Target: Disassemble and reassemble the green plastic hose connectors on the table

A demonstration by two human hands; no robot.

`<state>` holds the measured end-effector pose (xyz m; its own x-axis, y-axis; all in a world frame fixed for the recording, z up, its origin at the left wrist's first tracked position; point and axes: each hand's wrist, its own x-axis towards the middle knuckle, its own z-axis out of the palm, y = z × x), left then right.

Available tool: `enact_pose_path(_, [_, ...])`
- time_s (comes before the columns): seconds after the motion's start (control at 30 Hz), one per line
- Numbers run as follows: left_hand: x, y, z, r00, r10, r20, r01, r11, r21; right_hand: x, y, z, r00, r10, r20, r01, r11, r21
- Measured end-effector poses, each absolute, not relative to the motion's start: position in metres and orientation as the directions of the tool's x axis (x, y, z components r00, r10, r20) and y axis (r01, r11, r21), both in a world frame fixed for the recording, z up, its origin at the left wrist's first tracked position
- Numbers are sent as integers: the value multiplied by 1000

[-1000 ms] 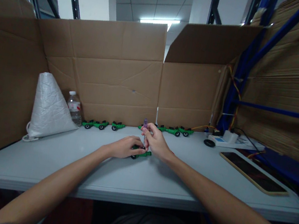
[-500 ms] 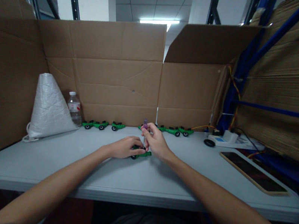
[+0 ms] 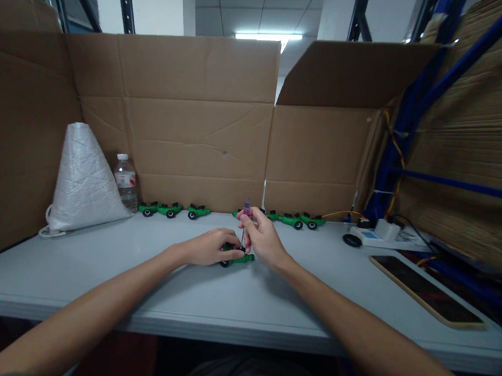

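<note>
Left hand (image 3: pixel 211 248) clasps a green car (image 3: pixel 240 259); right hand (image 3: pixel 264 238) grips, apparently, a screwdriver (image 3: pixel 246 207).

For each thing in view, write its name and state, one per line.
Left hand, holding toy car
Right hand, gripping screwdriver
Screwdriver, near upright
Toy car, held
Rear toy cars, lined up
Bottle, capped, standing
Phone, flat, screen dark
Power strip, plug inserted
Ceiling light, on
Silver bag, standing
</note>
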<state>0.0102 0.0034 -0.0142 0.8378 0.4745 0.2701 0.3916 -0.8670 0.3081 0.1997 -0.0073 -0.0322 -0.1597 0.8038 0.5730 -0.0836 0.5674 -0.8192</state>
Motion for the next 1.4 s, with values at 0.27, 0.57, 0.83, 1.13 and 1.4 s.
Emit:
enact_pose_path(0.27, [9,4,-14,832,484,273,405,-864,298,201,-5,-34,-155,806,571,-43,572,-819])
enact_pose_path(0.57, [8,3,-12,823,474,312,401,-875,272,202,-7,-32,-171,821,544,-30,548,-836])
enact_pose_path(0.83, [9,3,-12,827,458,325,390,-885,255,202,-3,-34,-160,812,561,-86,555,-828])
enact_pose_path(1.13, [9,3,-13,833,449,323,388,-891,237,201,-6,-32,-153,786,599,-135,584,-800])
enact_pose_path(1.4, [11,4,-16,828,458,324,394,-886,245,198,-11,-28,-189,825,532,-184,503,-845])
